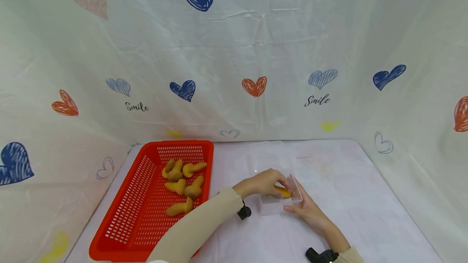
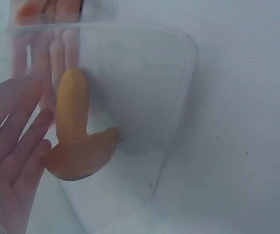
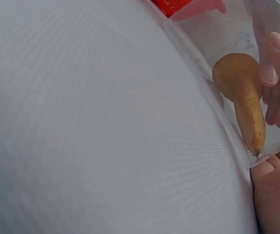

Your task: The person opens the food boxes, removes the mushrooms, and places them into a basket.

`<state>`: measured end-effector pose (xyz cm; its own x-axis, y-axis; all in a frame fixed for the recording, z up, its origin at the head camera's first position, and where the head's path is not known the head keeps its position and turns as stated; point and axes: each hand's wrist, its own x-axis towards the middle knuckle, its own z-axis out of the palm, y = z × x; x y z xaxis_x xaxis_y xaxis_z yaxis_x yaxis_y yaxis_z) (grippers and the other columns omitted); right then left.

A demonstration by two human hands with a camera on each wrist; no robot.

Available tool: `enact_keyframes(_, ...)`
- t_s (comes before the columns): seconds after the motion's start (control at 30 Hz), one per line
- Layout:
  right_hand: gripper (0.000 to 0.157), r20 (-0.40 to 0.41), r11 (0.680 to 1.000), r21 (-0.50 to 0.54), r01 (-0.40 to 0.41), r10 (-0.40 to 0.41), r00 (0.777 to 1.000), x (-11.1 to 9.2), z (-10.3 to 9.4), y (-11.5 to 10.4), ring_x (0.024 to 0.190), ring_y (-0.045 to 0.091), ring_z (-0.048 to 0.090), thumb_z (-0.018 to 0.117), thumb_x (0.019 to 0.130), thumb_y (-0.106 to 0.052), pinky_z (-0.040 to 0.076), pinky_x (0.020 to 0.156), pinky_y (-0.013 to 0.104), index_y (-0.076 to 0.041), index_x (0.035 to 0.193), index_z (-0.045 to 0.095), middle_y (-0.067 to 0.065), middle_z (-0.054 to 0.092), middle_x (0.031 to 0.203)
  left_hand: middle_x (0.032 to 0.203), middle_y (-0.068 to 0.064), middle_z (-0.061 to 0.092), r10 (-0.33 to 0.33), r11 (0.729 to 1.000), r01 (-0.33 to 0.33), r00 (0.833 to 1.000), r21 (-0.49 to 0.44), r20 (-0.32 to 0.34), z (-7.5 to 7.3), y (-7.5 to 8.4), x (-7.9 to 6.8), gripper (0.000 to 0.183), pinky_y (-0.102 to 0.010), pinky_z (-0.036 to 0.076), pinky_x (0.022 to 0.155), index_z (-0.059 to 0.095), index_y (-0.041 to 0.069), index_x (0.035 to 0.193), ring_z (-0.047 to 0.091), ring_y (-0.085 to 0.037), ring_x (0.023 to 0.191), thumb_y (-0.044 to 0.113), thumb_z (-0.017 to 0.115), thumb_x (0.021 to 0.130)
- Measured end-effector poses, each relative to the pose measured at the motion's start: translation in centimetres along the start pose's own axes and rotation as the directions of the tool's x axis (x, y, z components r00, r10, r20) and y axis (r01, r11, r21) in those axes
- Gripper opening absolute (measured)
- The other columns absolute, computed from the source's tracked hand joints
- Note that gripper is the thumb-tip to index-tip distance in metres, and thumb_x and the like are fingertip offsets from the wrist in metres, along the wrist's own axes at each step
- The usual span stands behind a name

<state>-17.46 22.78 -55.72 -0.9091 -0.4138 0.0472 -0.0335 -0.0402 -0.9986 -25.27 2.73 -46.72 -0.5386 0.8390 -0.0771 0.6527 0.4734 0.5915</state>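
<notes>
A clear plastic box (image 1: pixel 270 209) stands on the table in front of me. Inside it lies a yellow-brown mushroom (image 3: pixel 249 109), its stem pointing at the right wall and its cap on the side towards the basket. My left hand (image 1: pixel 263 182) reaches down into the box. Its fingertips (image 2: pixel 45 146) are right at the mushroom's cap, while in the right wrist view the thumb stands apart from the mushroom. The right side of the box is held by my right hand (image 1: pixel 310 210), thumb on the near side, fingers along the far part.
To the left stands a red perforated basket (image 1: pixel 124 210) with several more mushrooms (image 1: pixel 179 186) in it. Behind the box lies a flat clear plastic lid (image 1: pixel 268 153). A white sheet covers the table (image 1: pixel 351 198), and a heart-printed curtain (image 1: pixel 219 52) hangs along its back and sides.
</notes>
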Motion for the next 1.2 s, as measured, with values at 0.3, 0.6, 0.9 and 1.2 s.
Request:
enact_keyframes(0.3,0.103,0.02,0.999,0.021,0.028,-0.028,0.999,-0.1,0.1,0.3,0.137,-0.015,0.02,0.069,0.091,0.003,0.027,0.107,0.013,-0.026,0.162,0.0,0.012,-0.008,0.166,0.11,0.006,0.073,-0.048,0.979,0.053,0.998,0.197,-0.031,0.9,0.7,0.0,0.026,-0.016,0.044,0.094,0.077,0.014,0.11,0.063,-0.005,0.105,0.01,0.081,0.084)
enact_keyframes(0.6,0.104,0.032,0.999,0.027,0.029,-0.029,0.999,-0.1,0.2,0.4,0.134,-0.019,0.022,0.069,0.091,0.002,0.031,0.107,0.015,-0.025,0.162,-0.002,0.011,-0.011,0.166,0.111,0.011,0.072,-0.07,0.949,0.086,0.995,0.304,-0.064,1.8,0.4,0.4,0.034,-0.015,0.046,0.089,0.076,0.019,0.115,0.062,-0.003,0.1,0.015,0.083,0.082)
enact_keyframes(0.9,0.103,0.032,0.999,0.018,0.038,-0.038,0.999,-0.2,0.2,0.2,0.136,-0.018,0.02,0.068,0.091,0.003,0.027,0.107,0.014,-0.021,0.161,-0.004,0.012,-0.011,0.165,0.109,0.015,0.071,-0.109,0.918,0.12,0.993,0.378,-0.05,2.2,0.8,0.3,0.038,-0.015,0.044,0.079,0.074,0.025,0.12,0.055,-0.002,0.083,0.019,0.083,0.083)
enact_keyframes(1.2,0.104,0.012,1.0,-0.015,0.021,-0.021,1.0,0.1,0.2,0.1,0.148,0.036,-0.005,0.069,0.091,0.001,0.031,0.105,0.014,-0.02,0.161,-0.004,0.01,-0.009,0.166,0.11,0.015,0.07,-0.127,0.925,0.129,0.992,0.358,-0.03,2.0,0.6,0.3,0.038,-0.016,0.044,0.078,0.074,0.024,0.121,0.054,-0.001,0.085,0.016,0.081,0.085)
